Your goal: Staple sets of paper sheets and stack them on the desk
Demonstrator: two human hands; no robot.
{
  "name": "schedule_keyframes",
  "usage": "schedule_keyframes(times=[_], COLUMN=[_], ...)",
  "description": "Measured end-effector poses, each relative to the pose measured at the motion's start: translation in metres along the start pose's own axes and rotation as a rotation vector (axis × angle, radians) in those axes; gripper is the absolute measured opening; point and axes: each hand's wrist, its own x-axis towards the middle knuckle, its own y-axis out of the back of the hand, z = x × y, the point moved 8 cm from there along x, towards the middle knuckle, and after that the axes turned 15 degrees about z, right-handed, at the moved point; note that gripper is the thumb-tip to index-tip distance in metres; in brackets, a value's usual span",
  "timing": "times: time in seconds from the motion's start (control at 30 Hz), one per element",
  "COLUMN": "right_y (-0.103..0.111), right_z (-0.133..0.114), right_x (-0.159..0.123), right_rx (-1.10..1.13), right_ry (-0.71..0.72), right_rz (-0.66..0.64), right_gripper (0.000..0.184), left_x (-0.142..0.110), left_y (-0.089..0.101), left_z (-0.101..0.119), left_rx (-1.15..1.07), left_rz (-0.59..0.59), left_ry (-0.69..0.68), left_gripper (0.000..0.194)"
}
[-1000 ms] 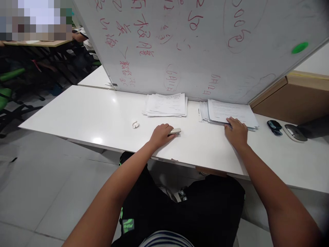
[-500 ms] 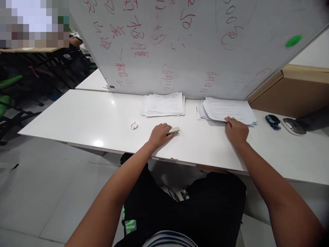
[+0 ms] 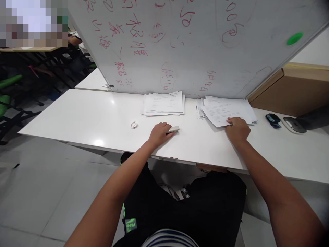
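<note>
My left hand [image 3: 159, 133] is closed around a light-coloured stapler [image 3: 174, 129] resting on the white table. My right hand [image 3: 238, 129] pinches the near edge of a printed paper sheet [image 3: 218, 115]. That sheet lies askew over the right-hand paper stack [image 3: 250, 109], its near left corner sticking out past the pile. Another paper stack [image 3: 166, 103] sits to the left, beyond my left hand, with neither hand touching it. How many sheets my right fingers hold is hard to make out.
A whiteboard [image 3: 190, 61] with red writing stands along the table's [image 3: 84, 113] back edge. A small white curled item [image 3: 134, 125] lies left of my left hand. At the right are a dark small object [image 3: 272, 120], a computer mouse [image 3: 294, 125] and a cardboard box [image 3: 272, 91].
My right hand has turned the top sheet of the right stack and drawn its near left corner toward me. My left hand has stayed on the stapler.
</note>
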Motion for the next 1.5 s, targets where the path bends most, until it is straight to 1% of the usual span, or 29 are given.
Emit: schedule_keyframes(times=[0.17,0.37,0.43,0.53,0.7,0.8,1.07,1.27,1.5], right_y=[-0.001,-0.001,-0.001,-0.004,-0.010,-0.010,-0.007,-0.006,-0.004], right_z=[0.000,-0.002,-0.002,0.001,0.003,0.003,0.001,0.000,-0.003], right_x=[0.001,0.001,0.001,0.002,0.003,0.003,0.004,0.004,0.004], right_rx=[0.006,0.058,0.074,0.031,-0.062,-0.097,-0.097,-0.109,-0.101], right_ry=[0.005,0.058,0.073,0.064,0.084,0.090,0.091,0.089,0.085], right_rz=[-0.002,0.026,0.044,0.051,0.006,-0.017,-0.005,-0.006,-0.012], right_gripper=[0.033,0.024,0.025,0.031,0.036,0.035,0.031,0.030,0.029], left_x=[0.000,0.001,0.001,0.001,0.002,0.002,0.002,0.002,0.002], left_y=[0.000,0.000,0.001,0.001,0.002,0.002,0.002,0.002,0.001], left_z=[0.000,0.000,0.000,0.000,0.001,0.001,0.001,0.001,0.001], left_rx=[0.005,-0.009,-0.016,-0.015,-0.011,-0.003,0.005,0.000,0.002], left_rz=[-0.012,-0.023,-0.027,-0.027,-0.028,-0.026,-0.044,-0.029,-0.041], left_ry=[0.013,0.022,0.023,0.025,0.026,0.026,0.030,0.018,0.023], left_gripper=[0.029,0.029,0.029,0.028,0.027,0.027,0.030,0.030,0.030])
